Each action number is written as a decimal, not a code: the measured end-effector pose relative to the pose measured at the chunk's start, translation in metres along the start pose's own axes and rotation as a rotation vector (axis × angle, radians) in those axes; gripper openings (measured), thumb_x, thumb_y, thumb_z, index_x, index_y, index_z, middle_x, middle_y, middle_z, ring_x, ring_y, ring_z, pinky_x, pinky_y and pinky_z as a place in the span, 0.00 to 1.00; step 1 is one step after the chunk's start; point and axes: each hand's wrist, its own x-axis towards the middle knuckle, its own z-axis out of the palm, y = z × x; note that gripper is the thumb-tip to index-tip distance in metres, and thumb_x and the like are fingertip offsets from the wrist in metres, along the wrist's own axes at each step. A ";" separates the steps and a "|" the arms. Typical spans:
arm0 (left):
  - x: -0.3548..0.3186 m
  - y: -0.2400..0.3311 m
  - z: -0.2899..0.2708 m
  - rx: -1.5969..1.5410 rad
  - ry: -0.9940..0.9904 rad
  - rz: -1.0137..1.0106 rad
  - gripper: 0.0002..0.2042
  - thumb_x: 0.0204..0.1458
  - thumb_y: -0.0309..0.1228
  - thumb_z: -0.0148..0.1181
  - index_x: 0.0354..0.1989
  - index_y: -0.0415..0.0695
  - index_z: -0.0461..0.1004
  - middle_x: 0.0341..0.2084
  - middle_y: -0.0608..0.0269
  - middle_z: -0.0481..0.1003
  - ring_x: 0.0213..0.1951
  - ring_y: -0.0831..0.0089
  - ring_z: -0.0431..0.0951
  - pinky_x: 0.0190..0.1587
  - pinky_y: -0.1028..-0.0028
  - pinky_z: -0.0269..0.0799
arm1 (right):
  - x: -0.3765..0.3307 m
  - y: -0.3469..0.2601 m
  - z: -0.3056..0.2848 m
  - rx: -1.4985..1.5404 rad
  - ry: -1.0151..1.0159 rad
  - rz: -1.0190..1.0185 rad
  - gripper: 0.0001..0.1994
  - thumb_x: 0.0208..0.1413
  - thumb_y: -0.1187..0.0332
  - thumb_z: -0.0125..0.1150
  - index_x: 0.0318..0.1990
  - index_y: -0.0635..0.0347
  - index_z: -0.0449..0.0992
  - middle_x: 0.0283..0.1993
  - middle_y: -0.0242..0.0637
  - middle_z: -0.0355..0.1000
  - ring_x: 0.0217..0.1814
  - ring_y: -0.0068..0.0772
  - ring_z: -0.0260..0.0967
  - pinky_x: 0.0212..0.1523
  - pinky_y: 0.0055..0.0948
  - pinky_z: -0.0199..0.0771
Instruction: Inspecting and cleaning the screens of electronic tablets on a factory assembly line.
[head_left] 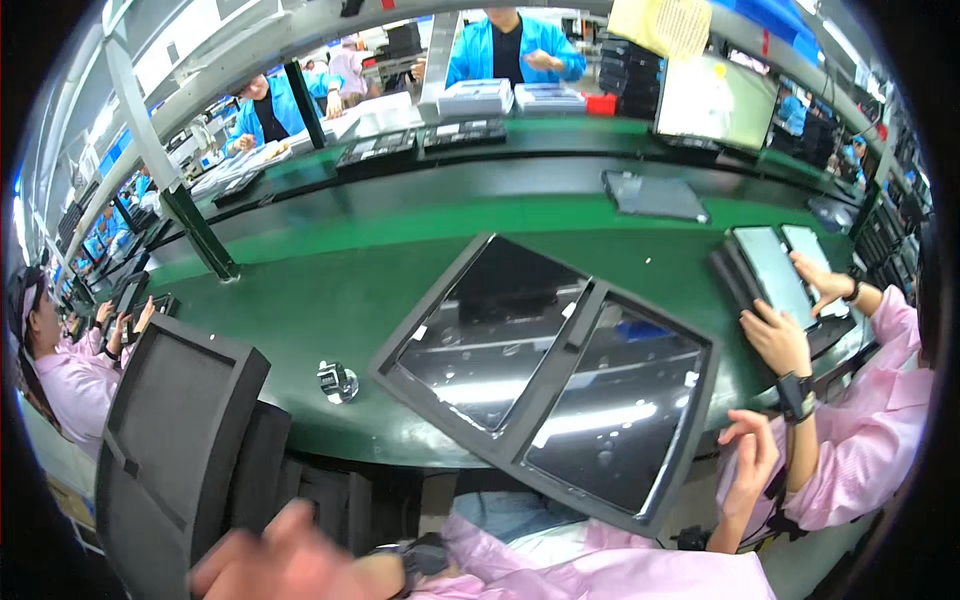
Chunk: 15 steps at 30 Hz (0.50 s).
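A black foam tray (585,345) lies askew on the green bench, its near corner past the front edge. Two glossy dark panels, a left panel (490,330) and a right panel (620,410), sit in its two compartments. My right hand (750,460) is raised just right of the tray's near corner, fingers loosely curled and apart, holding nothing. Blurred by motion, my left hand (290,560) is at the lower left beside a tilted empty foam tray (180,430); its finger position is unclear. Under that tray are more dark foam pieces (255,470).
A small metal tally counter (337,382) stands between the trays. At right, a co-worker's hands (782,340) rest on pale flat panels (770,270) in a dark tray. A grey flat sheet (655,195) lies farther back. A metal post (200,230) rises at left.
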 end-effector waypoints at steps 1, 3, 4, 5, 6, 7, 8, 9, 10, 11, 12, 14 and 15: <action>-0.027 -0.018 -0.025 0.080 0.004 -0.326 0.22 0.51 0.39 0.54 0.47 0.31 0.67 0.52 0.45 0.67 0.56 0.55 0.65 0.58 0.61 0.60 | -0.014 0.008 0.004 0.046 -0.094 0.220 0.18 0.56 0.61 0.51 0.47 0.67 0.69 0.29 0.37 0.69 0.33 0.24 0.66 0.36 0.23 0.66; -0.082 -0.067 -0.056 0.384 -0.114 -0.779 0.23 0.50 0.40 0.54 0.46 0.30 0.67 0.54 0.44 0.65 0.61 0.51 0.59 0.61 0.58 0.53 | -0.037 0.029 0.003 0.111 -0.198 0.492 0.23 0.54 0.67 0.55 0.56 0.66 0.61 0.34 0.38 0.71 0.38 0.25 0.69 0.38 0.22 0.68; -0.094 -0.080 -0.062 0.645 -0.259 -0.878 0.19 0.50 0.35 0.53 0.46 0.33 0.69 0.54 0.48 0.65 0.62 0.54 0.57 0.63 0.58 0.48 | -0.050 0.033 0.009 0.162 -0.239 0.541 0.29 0.53 0.70 0.57 0.61 0.66 0.56 0.37 0.40 0.72 0.41 0.26 0.70 0.40 0.22 0.70; -0.103 -0.093 -0.060 0.843 -0.332 -0.866 0.18 0.51 0.34 0.52 0.47 0.36 0.70 0.55 0.49 0.65 0.63 0.54 0.56 0.63 0.59 0.46 | -0.055 0.031 0.021 0.359 -0.194 0.549 0.37 0.49 0.74 0.60 0.65 0.64 0.47 0.45 0.43 0.70 0.47 0.29 0.70 0.44 0.23 0.72; -0.110 -0.104 -0.056 1.033 -0.411 -0.838 0.16 0.51 0.32 0.52 0.48 0.38 0.71 0.55 0.50 0.65 0.63 0.54 0.56 0.64 0.60 0.45 | -0.051 0.026 0.027 0.392 -0.106 0.655 0.40 0.46 0.77 0.63 0.66 0.64 0.46 0.49 0.44 0.68 0.48 0.31 0.69 0.45 0.24 0.72; -0.112 -0.110 -0.060 1.071 -0.436 -0.871 0.16 0.52 0.32 0.51 0.48 0.39 0.70 0.56 0.53 0.64 0.64 0.54 0.54 0.64 0.60 0.43 | -0.044 0.024 0.031 0.410 -0.123 0.693 0.40 0.45 0.79 0.63 0.66 0.65 0.46 0.50 0.45 0.67 0.49 0.31 0.69 0.46 0.24 0.72; -0.116 -0.118 -0.064 1.075 -0.451 -0.891 0.16 0.52 0.29 0.51 0.49 0.40 0.70 0.57 0.52 0.63 0.65 0.55 0.52 0.64 0.61 0.42 | -0.038 0.026 0.031 0.429 -0.130 0.723 0.41 0.45 0.81 0.63 0.65 0.66 0.46 0.50 0.46 0.67 0.50 0.31 0.68 0.46 0.24 0.71; -0.121 -0.125 -0.070 1.113 -0.460 -0.923 0.16 0.51 0.29 0.52 0.50 0.41 0.69 0.58 0.52 0.62 0.65 0.54 0.51 0.64 0.59 0.43 | -0.037 0.026 0.032 0.438 -0.088 0.677 0.41 0.44 0.81 0.62 0.65 0.67 0.46 0.50 0.46 0.68 0.50 0.30 0.68 0.46 0.24 0.71; -0.125 -0.129 -0.078 1.161 -0.466 -0.953 0.17 0.51 0.29 0.54 0.50 0.42 0.69 0.58 0.52 0.61 0.65 0.52 0.50 0.64 0.58 0.44 | -0.034 0.026 0.034 0.448 -0.057 0.628 0.41 0.44 0.82 0.62 0.65 0.68 0.46 0.50 0.46 0.68 0.49 0.30 0.69 0.47 0.24 0.71; -0.129 -0.133 -0.082 1.224 -0.485 -0.966 0.17 0.52 0.29 0.54 0.52 0.42 0.68 0.59 0.52 0.61 0.65 0.54 0.50 0.64 0.59 0.43 | -0.030 0.027 0.033 0.437 -0.021 0.573 0.39 0.44 0.83 0.61 0.65 0.70 0.47 0.50 0.46 0.68 0.47 0.29 0.69 0.47 0.24 0.70; -0.132 -0.136 -0.084 1.291 -0.504 -0.974 0.18 0.53 0.29 0.53 0.53 0.42 0.67 0.59 0.53 0.61 0.65 0.56 0.50 0.65 0.61 0.42 | -0.024 0.027 0.030 0.424 -0.007 0.573 0.39 0.44 0.82 0.61 0.65 0.69 0.48 0.49 0.44 0.69 0.45 0.26 0.69 0.46 0.22 0.70; -0.137 -0.138 -0.092 1.340 -0.604 -0.989 0.21 0.53 0.31 0.54 0.57 0.42 0.64 0.58 0.55 0.62 0.63 0.58 0.55 0.64 0.62 0.46 | -0.018 0.034 0.021 0.380 -0.034 0.548 0.39 0.44 0.81 0.61 0.65 0.69 0.49 0.48 0.42 0.70 0.45 0.23 0.69 0.45 0.20 0.69; -0.140 -0.139 -0.091 1.313 -0.593 -1.020 0.22 0.53 0.31 0.54 0.57 0.42 0.63 0.58 0.55 0.62 0.62 0.58 0.56 0.63 0.63 0.48 | -0.012 0.036 0.018 0.375 -0.055 0.539 0.39 0.44 0.81 0.61 0.65 0.69 0.48 0.47 0.42 0.70 0.45 0.21 0.68 0.44 0.18 0.68</action>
